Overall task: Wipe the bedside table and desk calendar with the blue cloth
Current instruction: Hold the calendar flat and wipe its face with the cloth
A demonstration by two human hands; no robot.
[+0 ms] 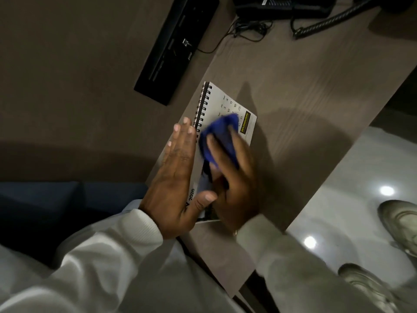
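Observation:
A white spiral-bound desk calendar (225, 102) lies flat on the brown bedside table (293, 91). My right hand (234, 175) presses a crumpled blue cloth (220, 136) onto the calendar's page, fingers spread over the cloth; the hand and cloth are motion-blurred. My left hand (178, 177) lies flat with fingers straight along the calendar's spiral edge, thumb resting on the page near the "2026" print. Both hands hide the lower half of the calendar.
A black wall panel with sockets (176, 48) sits left of the table. A black telephone (282, 5) with a coiled cord (327, 23) stands at the table's far end. Glossy floor and two pale shoes (399, 220) are on the right. Dark blue bedding (45, 199) lies left.

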